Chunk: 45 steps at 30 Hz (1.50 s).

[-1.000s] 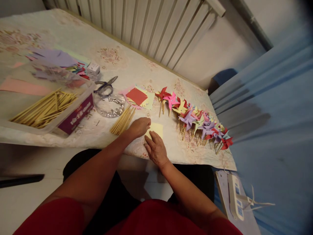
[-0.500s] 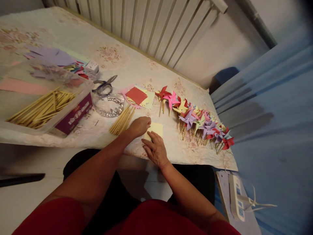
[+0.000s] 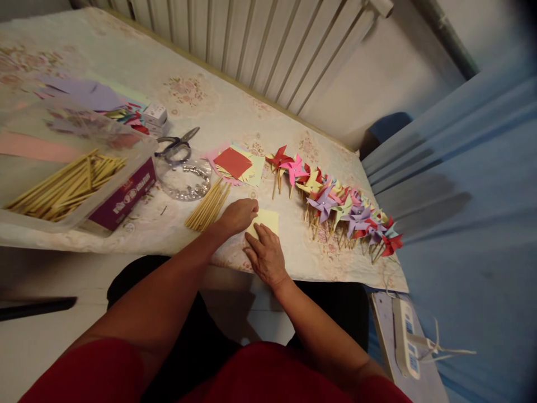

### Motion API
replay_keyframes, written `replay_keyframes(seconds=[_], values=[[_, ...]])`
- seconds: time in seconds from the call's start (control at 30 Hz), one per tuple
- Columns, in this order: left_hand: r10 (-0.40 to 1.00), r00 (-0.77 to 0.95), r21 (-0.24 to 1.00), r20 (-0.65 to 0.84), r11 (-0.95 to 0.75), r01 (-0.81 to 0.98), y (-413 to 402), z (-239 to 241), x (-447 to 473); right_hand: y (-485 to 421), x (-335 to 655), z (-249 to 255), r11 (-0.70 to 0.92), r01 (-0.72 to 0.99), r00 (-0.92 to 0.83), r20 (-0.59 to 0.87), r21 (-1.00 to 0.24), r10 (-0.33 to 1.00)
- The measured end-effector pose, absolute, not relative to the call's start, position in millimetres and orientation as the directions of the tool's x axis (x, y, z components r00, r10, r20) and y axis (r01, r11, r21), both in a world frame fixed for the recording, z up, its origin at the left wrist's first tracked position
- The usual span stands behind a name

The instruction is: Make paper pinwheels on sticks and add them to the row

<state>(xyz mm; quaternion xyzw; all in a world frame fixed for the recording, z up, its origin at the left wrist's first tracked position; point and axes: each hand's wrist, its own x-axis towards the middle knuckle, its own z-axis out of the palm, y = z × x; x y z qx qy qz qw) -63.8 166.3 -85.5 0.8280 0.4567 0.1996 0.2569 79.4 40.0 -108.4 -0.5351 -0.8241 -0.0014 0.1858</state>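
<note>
A pale yellow square of paper (image 3: pixel 271 220) lies on the flowered tablecloth in front of me. My left hand (image 3: pixel 240 215) is closed at the paper's left edge, its fingertips curled together; whatever is between them is hidden. Lower down, my right hand (image 3: pixel 267 255) rests with fingers spread, the tips lying on the paper's near part. Beside my left hand is a loose bundle of thin wooden sticks (image 3: pixel 207 208). Just beyond are stacked paper squares with a red one (image 3: pixel 233 163) on top.
Several finished paper pinwheels (image 3: pixel 323 202) on sticks lie to the right. Left stand a round clear dish of small metal pieces (image 3: pixel 187 182), scissors (image 3: pixel 178 146) and a clear plastic box (image 3: pixel 79 210) of sticks. A power strip (image 3: pixel 405 338) sits at lower right.
Both hands stay nearly in place at the yellow paper, the right one shifting very slightly. The view has moved a little; nothing is picked up or let go.
</note>
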Motion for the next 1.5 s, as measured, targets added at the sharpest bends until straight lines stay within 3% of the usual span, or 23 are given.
replay_keyframes(seconds=[0.17,0.47,0.8,1.13,1.37,1.5], values=[[0.882,0.464,0.634,0.083,-0.406,0.659,168.6,-81.3,-63.8,39.9,80.2,-106.5,0.44,0.877,-0.373,0.306,-0.191,0.876],[0.984,0.172,0.731,0.047,-0.151,0.665,177.2,-80.2,-68.8,36.7,81.6,-108.4,0.464,0.854,-0.369,0.354,-0.236,0.86],[0.989,0.14,0.731,0.039,-0.124,0.671,180.5,-82.4,-68.4,36.1,78.4,-106.0,0.43,0.873,-0.346,0.329,-0.23,0.879],[0.959,0.274,0.57,0.067,-0.262,0.778,172.1,-81.9,-60.3,36.1,79.1,-108.1,0.442,0.87,-0.362,0.328,-0.217,0.873],[0.967,0.248,0.395,0.062,-0.252,0.883,165.5,-80.7,-50.5,36.5,78.0,-107.1,0.442,0.87,-0.358,0.336,-0.218,0.871],[0.976,0.209,0.357,0.059,-0.216,0.909,166.4,-84.0,-49.7,36.9,77.3,-105.0,0.432,0.872,-0.35,0.326,-0.228,0.878]])
